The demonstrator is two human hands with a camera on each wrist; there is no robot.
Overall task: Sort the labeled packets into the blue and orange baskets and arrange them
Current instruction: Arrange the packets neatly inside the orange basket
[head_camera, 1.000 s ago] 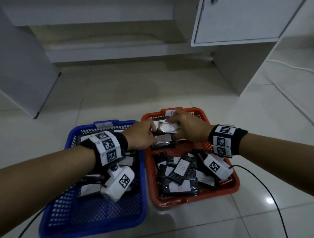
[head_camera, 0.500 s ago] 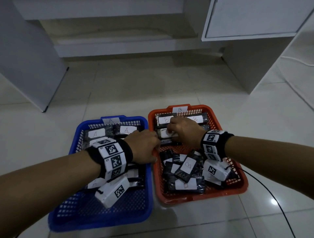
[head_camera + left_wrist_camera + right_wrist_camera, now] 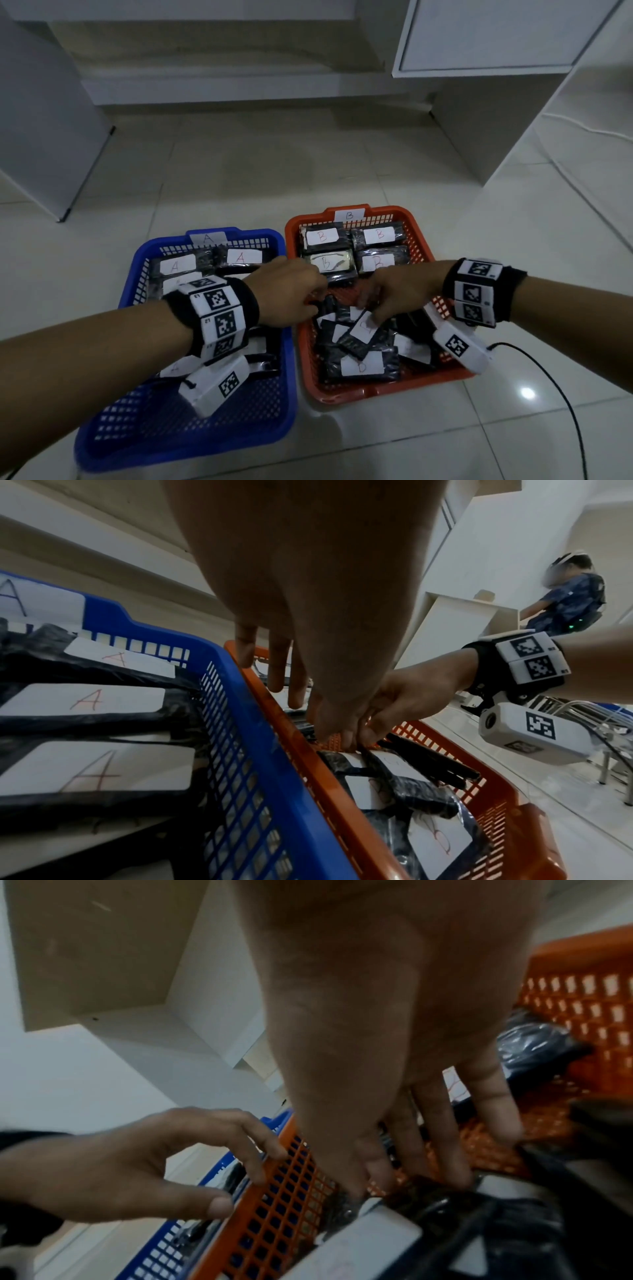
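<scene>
The blue basket (image 3: 290,383) on the left holds black packets labelled A (image 3: 241,257). The orange basket (image 3: 394,394) on the right has B packets (image 3: 378,234) laid in neat rows at its back and a loose pile at its front. My right hand (image 3: 373,310) reaches into that pile and pinches the edge of a B packet (image 3: 363,334) between thumb and fingers (image 3: 445,1164). My left hand (image 3: 308,298) hovers over the wall between the two baskets, fingers relaxed (image 3: 277,669), holding nothing.
Both baskets stand on a pale tiled floor (image 3: 239,164). White cabinets (image 3: 479,34) rise behind and to the right. A black cable (image 3: 565,411) trails over the floor at the right. Another person (image 3: 568,599) stands far off in the left wrist view.
Both hands let go of a B packet, which now lies in the orange basket's back rows, and drew nearer. My right hand has dropped onto the loose pile.
</scene>
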